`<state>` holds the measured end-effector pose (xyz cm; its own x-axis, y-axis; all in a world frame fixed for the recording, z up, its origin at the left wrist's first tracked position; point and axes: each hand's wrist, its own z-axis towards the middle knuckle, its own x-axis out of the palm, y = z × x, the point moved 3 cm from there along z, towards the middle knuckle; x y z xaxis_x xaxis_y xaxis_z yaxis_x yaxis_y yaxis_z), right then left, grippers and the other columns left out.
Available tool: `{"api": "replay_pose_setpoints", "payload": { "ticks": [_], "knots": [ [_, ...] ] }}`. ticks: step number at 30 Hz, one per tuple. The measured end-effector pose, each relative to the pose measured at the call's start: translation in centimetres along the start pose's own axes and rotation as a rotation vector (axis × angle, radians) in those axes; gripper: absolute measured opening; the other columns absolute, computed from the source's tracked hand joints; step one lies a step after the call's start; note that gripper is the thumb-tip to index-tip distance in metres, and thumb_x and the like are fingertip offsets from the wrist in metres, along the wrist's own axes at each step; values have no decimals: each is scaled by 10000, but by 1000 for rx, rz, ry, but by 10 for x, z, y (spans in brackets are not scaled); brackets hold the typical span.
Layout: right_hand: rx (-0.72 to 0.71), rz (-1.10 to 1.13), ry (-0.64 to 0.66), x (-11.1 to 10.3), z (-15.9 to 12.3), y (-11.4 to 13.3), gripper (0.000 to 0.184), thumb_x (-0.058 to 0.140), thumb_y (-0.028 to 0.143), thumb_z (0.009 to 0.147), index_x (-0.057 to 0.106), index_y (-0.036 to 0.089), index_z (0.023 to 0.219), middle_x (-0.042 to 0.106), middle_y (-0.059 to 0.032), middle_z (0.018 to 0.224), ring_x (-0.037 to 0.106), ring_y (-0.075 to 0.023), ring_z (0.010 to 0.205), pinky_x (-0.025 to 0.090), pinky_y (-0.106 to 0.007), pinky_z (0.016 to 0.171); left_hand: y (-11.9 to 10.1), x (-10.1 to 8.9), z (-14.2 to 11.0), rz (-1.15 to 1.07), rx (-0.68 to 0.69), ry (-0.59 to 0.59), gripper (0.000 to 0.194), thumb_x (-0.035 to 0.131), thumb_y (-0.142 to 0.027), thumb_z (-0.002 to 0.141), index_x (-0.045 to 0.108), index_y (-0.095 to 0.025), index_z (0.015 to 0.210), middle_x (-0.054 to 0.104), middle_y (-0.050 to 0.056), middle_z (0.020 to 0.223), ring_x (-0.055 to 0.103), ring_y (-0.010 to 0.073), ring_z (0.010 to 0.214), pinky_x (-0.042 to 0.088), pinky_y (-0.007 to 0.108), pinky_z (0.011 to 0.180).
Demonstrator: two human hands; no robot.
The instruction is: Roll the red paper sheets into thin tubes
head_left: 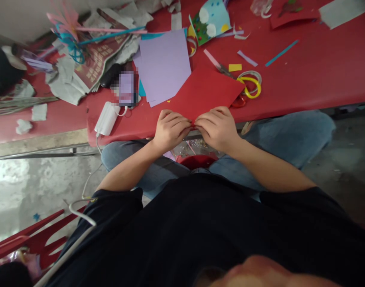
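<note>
A sheet of red paper (208,88) lies at the front edge of the red-covered table, one corner pointing toward my body. My left hand (172,129) pinches that near corner from the left. From the right, my right hand (216,127) pinches the same corner, its fingertips almost touching those of the left. The corner itself is mostly hidden by the fingers. Scissors with yellow handles (254,88) lie just beyond the right corner of the red paper. Purple sheets (164,65) lie beyond it on the left.
A white power bank (107,118) with a cable sits at the left table edge, near a blurred-out phone (126,88). Crumpled newspaper (65,79) covers the far left. Paper strips, including a blue strip (281,53), and a decorated card (211,22) lie farther back.
</note>
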<state>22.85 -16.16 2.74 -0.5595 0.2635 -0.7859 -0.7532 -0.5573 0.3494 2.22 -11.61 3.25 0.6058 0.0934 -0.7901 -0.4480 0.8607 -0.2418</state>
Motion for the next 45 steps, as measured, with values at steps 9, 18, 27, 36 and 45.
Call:
{"api": "replay_pose_setpoints", "payload": {
  "ticks": [9, 18, 27, 36, 45],
  "knots": [
    [8, -52, 51, 8, -3, -4, 319, 449, 215, 1105, 763, 229, 1051, 797, -62, 1089, 646, -236, 964, 410, -489, 1108, 4, 9, -4, 0, -55, 69, 112, 652, -346, 1085, 734, -273, 1065, 853, 16, 1127, 770, 228, 1046, 476, 493, 1009],
    [140, 104, 177, 5, 4, -13, 425, 358, 493, 1145, 735, 300, 1179, 750, -73, 1245, 613, -305, 1169, 334, -588, 1227, 26, 24, -6, -64, -87, 113, 231, 574, -446, 1115, 729, -288, 1047, 827, 20, 1100, 762, 255, 1097, 484, 652, 1141],
    [144, 72, 139, 15, 9, -28, 494, 267, 448, 1159, 726, 267, 1146, 736, -108, 1134, 627, -312, 1152, 352, -620, 1234, 31, 42, 6, -80, -151, 83, 327, 522, -539, 1126, 704, -272, 1079, 794, 55, 1144, 748, 281, 1141, 473, 662, 1158],
    [136, 62, 96, 16, 11, -39, 370, 390, 433, 1148, 715, 275, 1228, 736, -102, 1242, 658, -329, 1206, 337, -667, 1246, 45, 48, 12, -68, -140, 76, 319, 512, -513, 1130, 714, -276, 1059, 795, 55, 1164, 728, 277, 1210, 489, 659, 1167],
    [66, -61, 51, 22, 16, -47, 399, 351, 389, 1165, 730, 267, 1142, 776, -60, 1181, 669, -266, 1113, 361, -596, 1244, 53, 52, 4, 37, -101, 22, 261, 523, -381, 1124, 753, -257, 1109, 806, 74, 1155, 732, 256, 1119, 520, 601, 1111]
  ]
}}
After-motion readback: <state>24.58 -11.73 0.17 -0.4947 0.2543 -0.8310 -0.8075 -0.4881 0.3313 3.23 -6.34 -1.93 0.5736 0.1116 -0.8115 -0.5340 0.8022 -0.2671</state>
